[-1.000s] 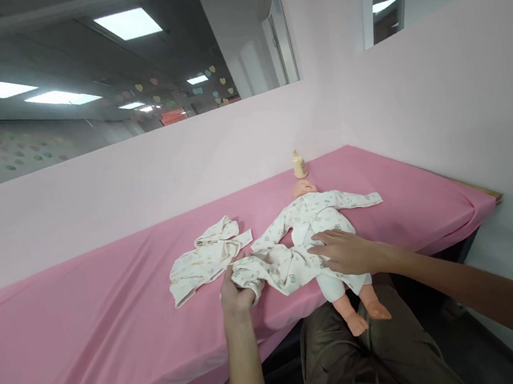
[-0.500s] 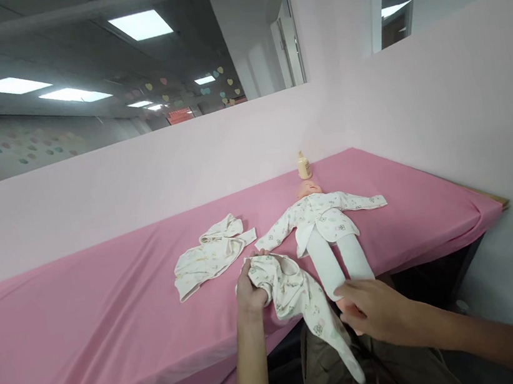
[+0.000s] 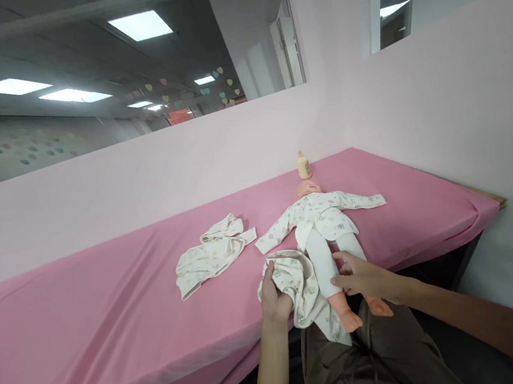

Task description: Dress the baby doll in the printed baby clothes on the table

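A baby doll [image 3: 325,261] lies on its back with its feet over the near table edge, wearing a white printed long-sleeved top [image 3: 320,212] and white leggings. My left hand [image 3: 275,300] is closed on a bunched pair of printed baby pants [image 3: 302,287]; one pant leg hangs down beside the doll's foot. My right hand [image 3: 366,275] has its fingers against the inner side of the doll's leg on the left, above the bare foot [image 3: 347,318], and seems to grip it. The other bare foot [image 3: 379,307] shows below my right hand.
Another printed baby garment [image 3: 211,258] lies loosely folded on the pink-covered table [image 3: 125,310], left of the doll. A pale yellow pump bottle [image 3: 303,165] stands behind the doll's head by the wall. The table's near edge runs just before my lap.
My left hand has moved right with the pants, bringing them against the doll's leg. My right hand has shifted up from the foot to the lower leg, and both feet now show.
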The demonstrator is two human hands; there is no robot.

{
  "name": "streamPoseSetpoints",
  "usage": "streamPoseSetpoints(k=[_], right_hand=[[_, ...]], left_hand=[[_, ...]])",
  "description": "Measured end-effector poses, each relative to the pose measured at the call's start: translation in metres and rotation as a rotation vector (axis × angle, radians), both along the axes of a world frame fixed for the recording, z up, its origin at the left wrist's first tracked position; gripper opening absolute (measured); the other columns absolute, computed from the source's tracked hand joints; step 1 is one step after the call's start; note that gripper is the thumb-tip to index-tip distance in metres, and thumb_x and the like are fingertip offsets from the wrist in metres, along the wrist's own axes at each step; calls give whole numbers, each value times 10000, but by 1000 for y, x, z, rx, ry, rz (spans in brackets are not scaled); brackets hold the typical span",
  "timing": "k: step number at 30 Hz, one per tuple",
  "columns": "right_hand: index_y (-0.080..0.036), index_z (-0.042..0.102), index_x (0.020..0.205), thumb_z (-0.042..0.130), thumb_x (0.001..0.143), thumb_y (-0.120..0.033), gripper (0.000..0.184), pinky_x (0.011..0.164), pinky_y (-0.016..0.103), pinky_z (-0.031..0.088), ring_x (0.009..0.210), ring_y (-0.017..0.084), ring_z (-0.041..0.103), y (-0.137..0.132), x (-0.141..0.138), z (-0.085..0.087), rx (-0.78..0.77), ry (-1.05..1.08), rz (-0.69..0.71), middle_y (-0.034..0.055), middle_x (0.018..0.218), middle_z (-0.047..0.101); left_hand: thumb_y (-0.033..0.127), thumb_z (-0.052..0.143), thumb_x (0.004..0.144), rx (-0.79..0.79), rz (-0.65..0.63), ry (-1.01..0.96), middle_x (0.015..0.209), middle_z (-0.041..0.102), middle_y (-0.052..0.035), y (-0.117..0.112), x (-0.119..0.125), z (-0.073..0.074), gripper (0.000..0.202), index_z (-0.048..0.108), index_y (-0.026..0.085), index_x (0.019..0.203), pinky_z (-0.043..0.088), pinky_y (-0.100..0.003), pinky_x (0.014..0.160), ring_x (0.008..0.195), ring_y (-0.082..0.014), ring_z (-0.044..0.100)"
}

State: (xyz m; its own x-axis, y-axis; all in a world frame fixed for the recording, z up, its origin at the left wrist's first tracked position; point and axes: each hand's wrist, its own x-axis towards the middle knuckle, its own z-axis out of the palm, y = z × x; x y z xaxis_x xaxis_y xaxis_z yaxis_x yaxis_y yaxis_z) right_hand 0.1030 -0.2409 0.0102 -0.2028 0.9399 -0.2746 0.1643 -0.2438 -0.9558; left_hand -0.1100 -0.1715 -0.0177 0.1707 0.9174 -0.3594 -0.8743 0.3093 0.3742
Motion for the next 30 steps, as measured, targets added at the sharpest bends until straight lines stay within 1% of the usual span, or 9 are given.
streamPoseSetpoints(k=[4,8,11,14,17,20,23,28,30], right_hand=[[-172,281,1399,703,764,-294,773,835,357,538,849,171,644,2,-4,4,-115,255,-69,53,987,599],[-191,213,1432,737,752,-317,868,847,351,539,825,167,658,1,-8,6,-72,436,-97,39,953,633],[-180,181,1452,724,768,-343,888,790,328,545,767,161,655,-1,-11,8,-56,446,-150,32,911,637],[-176,206,1449,723,771,-349,870,780,308,545,766,159,650,-3,-12,9,-51,447,-175,33,912,627],[-190,238,1440,730,766,-372,854,791,295,547,790,158,646,-3,-11,8,-39,440,-190,30,922,616],[-222,283,1419,714,776,-412,797,768,289,546,794,161,650,-3,-9,6,-21,411,-187,22,918,610],[-228,317,1391,695,791,-411,733,747,284,539,777,157,652,-3,-9,6,-17,405,-186,19,901,605],[-215,367,1335,683,797,-393,649,743,297,534,749,156,650,-3,-12,5,-16,384,-191,29,920,602],[-219,364,1330,668,807,-392,629,724,296,530,737,157,647,-2,-13,6,-13,381,-193,21,899,595]], left_hand=[[187,534,884,25,22,81,814,721,-67,-11,14,5,182,660,105,987,557,-309,819,775,-174,707],[194,526,876,24,10,114,932,734,-96,-36,27,11,264,651,101,1089,551,-335,846,859,-206,710],[221,589,851,-24,-22,150,959,734,-99,-67,37,11,292,647,114,1116,547,-340,849,887,-223,708],[238,633,830,-82,-112,123,956,732,-118,-101,47,12,336,641,103,1138,540,-347,854,887,-240,708],[234,649,814,-109,-178,81,953,731,-126,-124,55,17,386,627,108,1178,533,-363,854,887,-258,708],[245,641,817,-121,-226,67,926,733,-128,-133,57,23,401,626,112,1195,526,-376,855,881,-268,708],[265,633,823,-111,-253,60,908,732,-130,-133,55,24,412,626,103,1201,521,-382,861,869,-268,708],[270,650,813,-52,-176,67,943,726,-117,-132,53,27,426,620,135,1216,514,-376,871,857,-258,706],[271,660,804,-50,-174,64,939,724,-113,-132,55,29,433,620,139,1215,513,-375,871,854,-257,704]])
